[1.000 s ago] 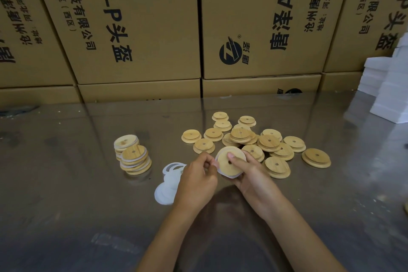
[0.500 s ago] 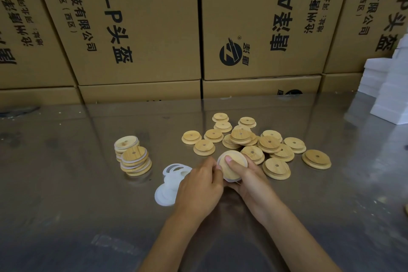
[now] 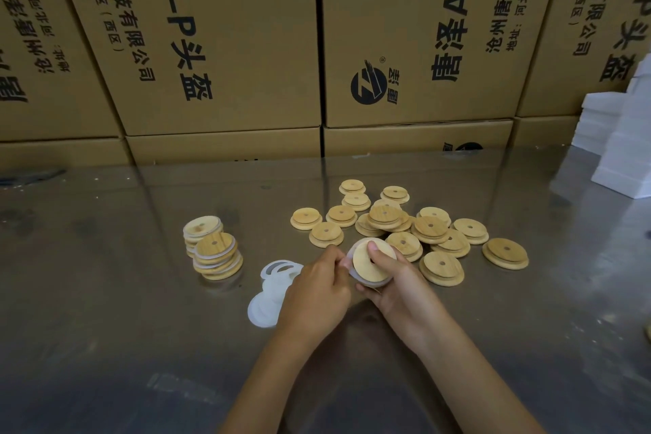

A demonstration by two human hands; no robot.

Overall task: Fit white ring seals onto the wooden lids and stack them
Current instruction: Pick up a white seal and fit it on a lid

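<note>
**A:** Both hands are up over the desk [image 3: 105,310], and between them is one wooden lid [image 3: 370,262], tilted up on edge so its flat face looks back at the camera.

**B:** The right hand [image 3: 394,289] has it. The fingers cup underneath and the thumb presses on the face, so that grip is curled round the lid.

**A:** And the left hand [image 3: 317,296]? Its fingertips are pinching at the lid's left rim, where a white ring seal [image 3: 352,269] shows as a pale band around the edge.

**B:** The seal hugs the lid's left and lower edge. I cannot tell whether it is seated all the way round.

**A:** Just left of the held lid, partly under the left hand, the spare white ring seals [image 3: 271,289] lie in a loose overlapping pile.

**B:** Further left of the held lid are the finished lids [image 3: 213,247], two leaning stacks touching each other, white bands showing between the wood.

**A:** Behind and to the right of the held lid, the bare lids [image 3: 405,225] are scattered, some overlapping.

**B:** Far beyond the held lid, printed cardboard cartons [image 3: 229,35] wall off the back, with white foam blocks [image 3: 623,141] at the right.
</note>
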